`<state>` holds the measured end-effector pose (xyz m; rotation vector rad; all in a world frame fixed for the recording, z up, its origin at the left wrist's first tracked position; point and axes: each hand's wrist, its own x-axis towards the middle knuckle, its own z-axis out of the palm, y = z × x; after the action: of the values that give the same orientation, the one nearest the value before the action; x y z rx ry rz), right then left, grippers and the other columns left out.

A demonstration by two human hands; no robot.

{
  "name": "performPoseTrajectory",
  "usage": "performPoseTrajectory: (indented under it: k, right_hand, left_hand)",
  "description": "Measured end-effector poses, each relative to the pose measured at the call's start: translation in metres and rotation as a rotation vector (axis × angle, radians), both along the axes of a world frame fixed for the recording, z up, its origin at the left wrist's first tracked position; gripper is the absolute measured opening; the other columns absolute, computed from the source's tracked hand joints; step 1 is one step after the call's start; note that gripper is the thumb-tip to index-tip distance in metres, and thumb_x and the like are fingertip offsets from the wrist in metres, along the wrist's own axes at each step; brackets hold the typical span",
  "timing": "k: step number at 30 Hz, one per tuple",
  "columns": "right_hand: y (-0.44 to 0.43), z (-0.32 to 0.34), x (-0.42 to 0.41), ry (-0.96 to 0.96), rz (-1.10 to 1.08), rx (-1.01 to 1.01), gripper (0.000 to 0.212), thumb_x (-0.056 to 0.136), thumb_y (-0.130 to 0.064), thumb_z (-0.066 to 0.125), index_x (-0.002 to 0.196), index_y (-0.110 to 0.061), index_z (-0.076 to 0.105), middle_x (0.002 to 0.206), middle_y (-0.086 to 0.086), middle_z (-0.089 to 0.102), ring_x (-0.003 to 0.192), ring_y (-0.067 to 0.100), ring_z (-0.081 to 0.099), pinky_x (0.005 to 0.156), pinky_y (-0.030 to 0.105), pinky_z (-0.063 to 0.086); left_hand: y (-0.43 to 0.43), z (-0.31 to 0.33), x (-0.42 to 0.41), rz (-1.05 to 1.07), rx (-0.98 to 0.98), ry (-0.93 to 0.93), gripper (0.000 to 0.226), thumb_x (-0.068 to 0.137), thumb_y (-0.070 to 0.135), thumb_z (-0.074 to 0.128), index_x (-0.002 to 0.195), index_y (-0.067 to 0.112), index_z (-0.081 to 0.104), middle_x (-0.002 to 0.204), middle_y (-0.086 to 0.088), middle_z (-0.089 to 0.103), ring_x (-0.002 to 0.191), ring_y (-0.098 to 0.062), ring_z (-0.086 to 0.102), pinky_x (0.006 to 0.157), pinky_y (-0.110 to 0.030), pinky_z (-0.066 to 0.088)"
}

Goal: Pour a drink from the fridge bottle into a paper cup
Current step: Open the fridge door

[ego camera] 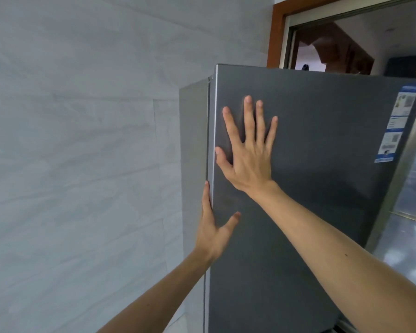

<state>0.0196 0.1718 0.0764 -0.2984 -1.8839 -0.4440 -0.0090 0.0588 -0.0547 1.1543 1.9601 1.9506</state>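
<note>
A tall grey fridge door (322, 169) fills the middle and right of the head view. My right hand (247, 157) lies flat on the door near its left edge, fingers spread and holding nothing. My left hand (211, 233) is lower down and grips the door's left edge, with the fingers hidden behind the edge and the thumb on the front. Only a thin seam shows between the door and the fridge body (193, 140). No bottle or paper cup is in view.
A pale grey tiled wall (82, 140) stands close on the left of the fridge. Above and behind the fridge is a wood-framed doorway (276, 32). A blue and white label (394, 126) is stuck on the door's upper right. A shiny floor (408, 236) shows at the right.
</note>
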Motion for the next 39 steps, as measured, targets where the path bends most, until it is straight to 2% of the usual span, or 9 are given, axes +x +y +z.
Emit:
performPoseTrajectory:
  k: [2, 6, 13, 22, 30, 33, 35, 37, 39]
  right_hand:
    - [0.000, 0.000, 0.001, -0.001, -0.001, -0.006, 0.068, 0.098, -0.053, 0.032, 0.156, -0.021, 0.021, 0.162, 0.023, 0.014, 0.150, 0.042, 0.008, 0.113, 0.069, 0.010]
    - [-0.002, 0.000, 0.003, -0.005, 0.007, -0.010, 0.068, 0.097, -0.052, 0.035, 0.156, -0.021, 0.020, 0.162, 0.023, 0.014, 0.150, 0.042, 0.008, 0.113, 0.069, 0.011]
    - [-0.004, 0.000, 0.004, -0.019, 0.010, -0.023, 0.068, 0.097, -0.051, 0.036, 0.157, -0.022, 0.018, 0.162, 0.022, 0.013, 0.150, 0.042, 0.007, 0.113, 0.069, 0.011]
    - [-0.010, 0.001, 0.009, -0.057, -0.004, -0.064, 0.068, 0.097, -0.049, 0.034, 0.158, -0.023, 0.015, 0.163, 0.021, 0.008, 0.150, 0.042, 0.002, 0.113, 0.069, 0.008]
    - [-0.021, -0.001, 0.034, -0.053, 0.041, -0.069, 0.068, 0.098, -0.047, 0.031, 0.158, -0.020, 0.012, 0.163, 0.023, 0.007, 0.150, 0.043, 0.001, 0.112, 0.070, 0.009]
    - [-0.025, 0.000, 0.045, -0.063, 0.061, -0.077, 0.068, 0.098, -0.046, 0.032, 0.157, -0.018, 0.014, 0.163, 0.024, 0.006, 0.150, 0.043, 0.001, 0.113, 0.069, 0.009]
    - [-0.030, 0.000, 0.056, -0.072, 0.076, -0.091, 0.068, 0.098, -0.045, 0.034, 0.158, -0.017, 0.014, 0.163, 0.024, 0.005, 0.150, 0.043, 0.000, 0.113, 0.069, 0.009]
    - [-0.035, 0.001, 0.065, -0.077, 0.090, -0.111, 0.070, 0.097, -0.043, 0.036, 0.158, -0.017, 0.013, 0.163, 0.024, 0.004, 0.150, 0.043, -0.001, 0.114, 0.068, 0.009]
    - [-0.040, -0.001, 0.079, -0.086, 0.095, -0.135, 0.071, 0.097, -0.043, 0.036, 0.158, -0.016, 0.010, 0.163, 0.024, 0.002, 0.150, 0.042, -0.003, 0.114, 0.068, 0.010]
  left_hand:
    - [-0.001, 0.002, 0.005, 0.002, 0.015, -0.043, 0.099, 0.072, 0.052, 0.066, 0.144, 0.066, 0.000, 0.163, 0.016, 0.019, 0.150, -0.013, 0.026, 0.118, -0.049, 0.033]
    - [-0.002, 0.006, 0.012, -0.015, 0.039, -0.093, 0.102, 0.073, 0.040, 0.067, 0.150, 0.055, 0.002, 0.164, 0.018, 0.015, 0.150, -0.010, 0.020, 0.121, -0.046, 0.029]
    - [-0.006, 0.011, 0.017, -0.036, 0.040, -0.164, 0.102, 0.071, 0.037, 0.069, 0.151, 0.054, 0.009, 0.159, 0.015, 0.027, 0.142, -0.011, 0.036, 0.115, -0.044, 0.040]
    - [-0.008, 0.016, 0.026, -0.015, 0.037, -0.201, 0.100, 0.071, 0.038, 0.068, 0.152, 0.050, 0.012, 0.158, 0.012, 0.031, 0.143, -0.014, 0.036, 0.115, -0.046, 0.038]
    - [-0.018, 0.008, 0.050, 0.037, -0.002, -0.096, 0.101, 0.072, 0.059, 0.069, 0.146, 0.062, 0.001, 0.163, 0.022, 0.016, 0.149, -0.008, 0.024, 0.119, -0.046, 0.032]
    - [-0.021, 0.003, 0.057, 0.100, -0.020, 0.000, 0.093, 0.087, 0.049, 0.067, 0.151, 0.055, 0.000, 0.163, 0.024, 0.015, 0.149, -0.004, 0.024, 0.120, -0.042, 0.032]
    - [-0.027, 0.002, 0.066, 0.165, -0.074, 0.065, 0.087, 0.094, 0.039, 0.063, 0.151, 0.056, -0.001, 0.160, 0.026, 0.024, 0.141, 0.000, 0.038, 0.114, -0.037, 0.041]
    - [-0.031, 0.002, 0.076, 0.252, -0.131, 0.114, 0.085, 0.096, 0.037, 0.062, 0.145, 0.061, -0.003, 0.143, 0.026, 0.049, 0.121, 0.002, 0.056, 0.101, -0.029, 0.051]
    - [-0.035, 0.003, 0.091, 0.304, -0.160, 0.126, 0.085, 0.096, 0.035, 0.063, 0.145, 0.058, -0.002, 0.120, 0.029, 0.060, 0.118, -0.012, 0.061, 0.093, -0.029, 0.052]
